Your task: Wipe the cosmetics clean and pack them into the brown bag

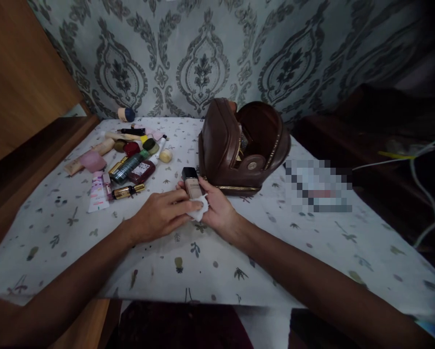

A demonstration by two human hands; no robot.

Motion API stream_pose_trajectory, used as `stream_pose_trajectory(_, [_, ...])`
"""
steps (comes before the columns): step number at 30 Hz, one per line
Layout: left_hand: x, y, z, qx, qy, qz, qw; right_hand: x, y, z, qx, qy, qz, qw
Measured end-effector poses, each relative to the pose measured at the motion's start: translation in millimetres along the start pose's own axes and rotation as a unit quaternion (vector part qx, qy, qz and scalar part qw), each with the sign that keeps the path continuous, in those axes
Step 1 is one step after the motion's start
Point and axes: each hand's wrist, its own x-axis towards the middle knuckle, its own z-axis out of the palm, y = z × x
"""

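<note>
there, bottle (pixel 191 182) between both hands

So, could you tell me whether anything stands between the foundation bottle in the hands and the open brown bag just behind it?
Nothing visible does. The foundation bottle sits in the right hand, with the left hand pressing a white pad against it. The open brown bag lies directly behind, with only bare tablecloth around. The other cosmetics lie off to the left.

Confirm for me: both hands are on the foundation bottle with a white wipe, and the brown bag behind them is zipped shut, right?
Not quite. In the head view the brown bag is unzipped and gaping open, not shut. The rest holds: the left hand and right hand are on the foundation bottle with the white wipe.
</note>
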Motion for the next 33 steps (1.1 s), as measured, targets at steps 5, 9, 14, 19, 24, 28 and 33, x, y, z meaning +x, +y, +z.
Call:
stream_pose_trajectory(5, [2, 12, -1, 0.207, 0.027, 0.068, 0.976, -4, 0, -1, 0.016, -0.011, -0.017, 1.0])
stream_pose_trajectory(9, [6, 15, -6, 0.233, -0.002, 0.096, 0.968, -4, 2, 3, -0.008, -0.001, -0.024, 1.0])
stream_pose_trajectory(14, [4, 7, -17, 0.179, -0.105, 0.061, 0.976, -1, 2, 3, -0.023, -0.016, -0.031, 0.999])
stream_pose_trajectory(19, [-2, -14, -27, 0.128, -0.093, -0.095, 0.983, 1, 5, -3, -0.048, -0.032, -0.052, 0.997])
stream_pose_trajectory(24, [1, -19, -35, 0.046, 0.105, -0.222, 0.968, -5, 13, -2, -0.152, -0.09, -0.111, 0.978])
stream_pose_trajectory(28, [5, -19, -39, -0.062, 0.092, -0.268, 0.957, -7, 18, -1, -0.25, -0.141, -0.151, 0.946])
stream_pose_trajectory(33, [2, -31, -42, -0.246, 0.015, -0.367, 0.897, -5, 18, -2, -0.348, -0.143, -0.213, 0.902])
